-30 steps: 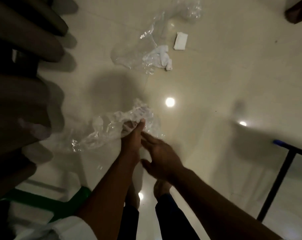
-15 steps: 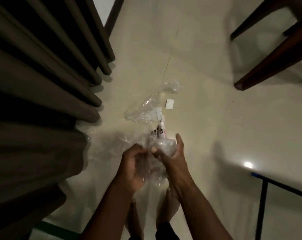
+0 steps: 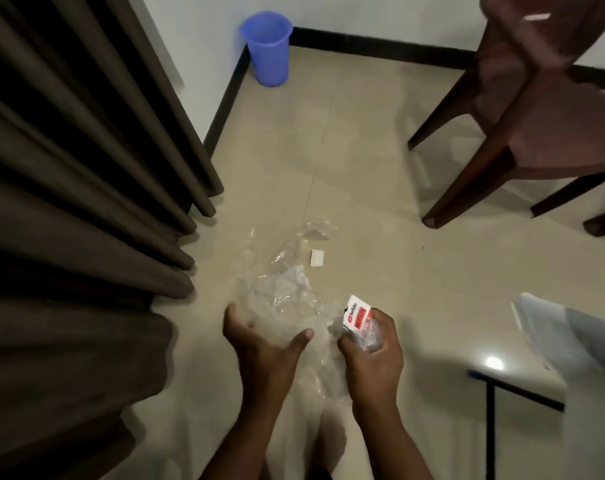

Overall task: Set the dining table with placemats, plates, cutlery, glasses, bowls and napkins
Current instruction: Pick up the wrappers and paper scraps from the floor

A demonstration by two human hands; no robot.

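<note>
My right hand (image 3: 372,355) grips a crumpled clear plastic wrapper (image 3: 358,327) that carries a white and red label (image 3: 356,313). To its left my left hand (image 3: 263,344) is held out with fingers and thumb spread, and loose clear plastic hangs in front of it. Whether that hand touches the plastic I cannot tell. On the beige floor ahead lie more clear plastic wrapping (image 3: 287,271) and a small white paper piece (image 3: 317,258).
Dark brown curtains (image 3: 86,202) hang along the left. A blue plastic bin (image 3: 268,46) stands in the far corner. A dark wooden chair (image 3: 522,109) is at the upper right. A white table edge on a black frame (image 3: 522,386) sits at the lower right.
I have risen from the floor with the plastic and the view lifted toward the corner. My hands, together on the crumpled wrapper, have separated; the left has let go and spread.
</note>
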